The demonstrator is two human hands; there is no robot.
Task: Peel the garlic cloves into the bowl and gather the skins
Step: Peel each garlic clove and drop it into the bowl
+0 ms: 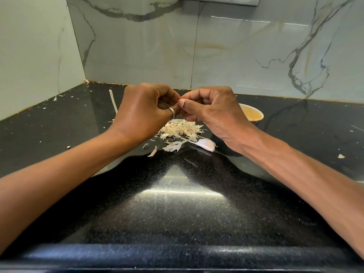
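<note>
My left hand (145, 111), with a ring on one finger, and my right hand (212, 113) meet fingertip to fingertip above the black counter. Both have curled fingers pinching a small garlic clove that is almost wholly hidden between them. A thin grey sliver shows at the left fingers. Directly below the hands lies a heap of pale garlic skins (181, 131). One unpeeled clove (206, 144) lies at the heap's near right edge. The bowl (254, 113), yellow inside and dark blue outside, stands behind my right wrist, partly hidden by it.
The black speckled counter (177, 203) runs into a corner of marble-patterned wall tiles. A long white strip (113, 101) lies behind my left hand. Small skin flecks are scattered at the far left, and one scrap (341, 156) lies at the right. The counter's rounded front edge crosses the bottom.
</note>
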